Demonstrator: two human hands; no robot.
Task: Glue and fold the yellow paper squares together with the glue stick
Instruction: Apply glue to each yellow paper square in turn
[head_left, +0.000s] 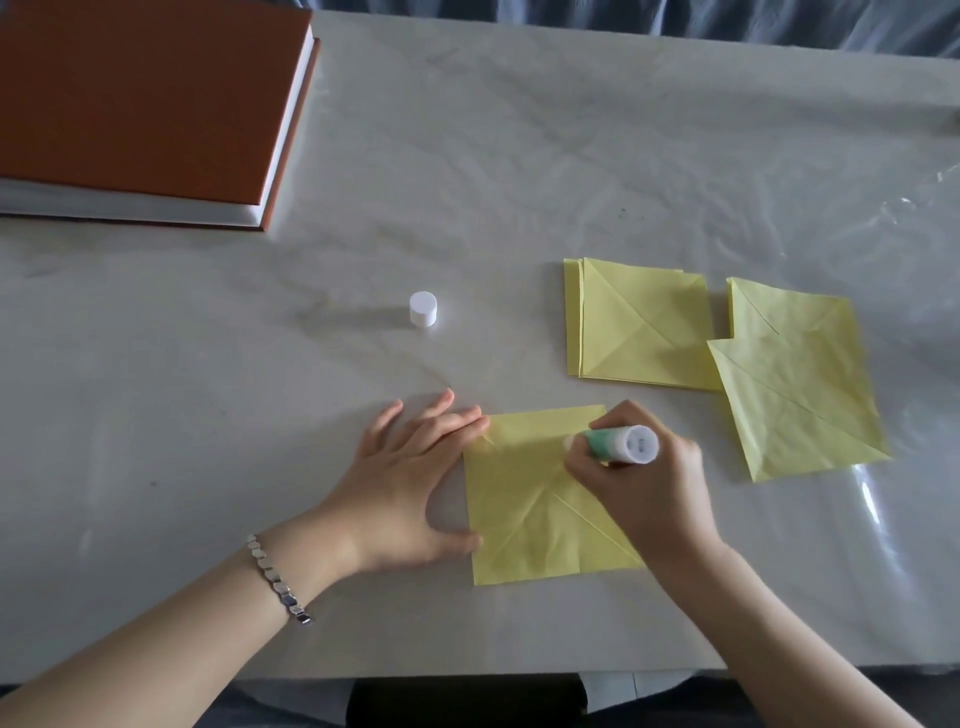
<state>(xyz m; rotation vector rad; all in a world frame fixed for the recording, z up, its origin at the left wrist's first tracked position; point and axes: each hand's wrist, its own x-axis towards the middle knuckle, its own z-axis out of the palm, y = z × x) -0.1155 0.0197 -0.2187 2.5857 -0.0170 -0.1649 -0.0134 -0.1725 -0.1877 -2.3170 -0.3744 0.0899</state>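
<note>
At lower centre, the right grip (644, 483) wraps the green-and-white plastic glue stick (618, 444), its tip on the creased yellow paper square (519, 519). The left grip (410, 483), fingers flat, pins the square's left edge to the pale worktop (208, 415). Short, light strokes toward the edges should avoid wrinkling.

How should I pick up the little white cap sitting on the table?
Pinch the white cap by its round side wall, coming down from above. It stands on a flat end on the table, apart from other things, so fingertips should fit on opposite sides.
</note>
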